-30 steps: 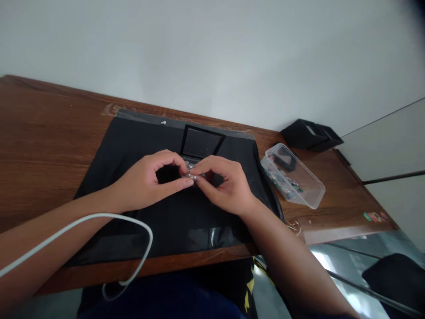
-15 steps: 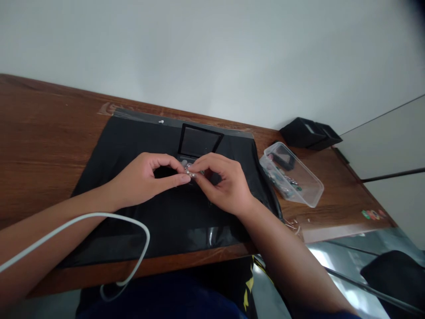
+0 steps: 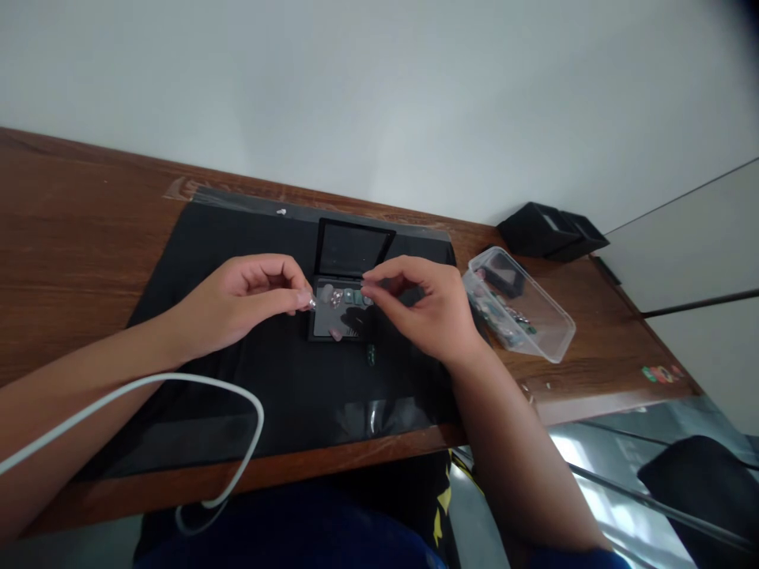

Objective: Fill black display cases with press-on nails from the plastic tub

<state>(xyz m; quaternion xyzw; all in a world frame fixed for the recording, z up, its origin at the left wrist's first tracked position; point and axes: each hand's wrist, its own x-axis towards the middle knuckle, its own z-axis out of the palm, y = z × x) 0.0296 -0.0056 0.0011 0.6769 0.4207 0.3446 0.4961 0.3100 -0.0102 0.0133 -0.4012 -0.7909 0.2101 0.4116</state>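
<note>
My left hand is closed in a pinch at the left side of a small black case. Between its thumb and fingertips sits a small shiny silver false nail. The case's hinged lid stands up at the back. Inside lie several small pieces that look like false nails, among them a pink one near the front. My right hand pinches thumb and fingers together over the case's right edge; what they hold, if anything, cannot be made out. A dark green false nail rests in front of the case.
A black mat is taped to the wooden table. To the right stands a clear plastic box with several small pieces inside. Black bins are behind it. A white cable loops over my left forearm.
My hands were together over the case, fingertips meeting at a shiny piece. They have moved apart, the left keeping the silver false nail, and the case's contents now show.
</note>
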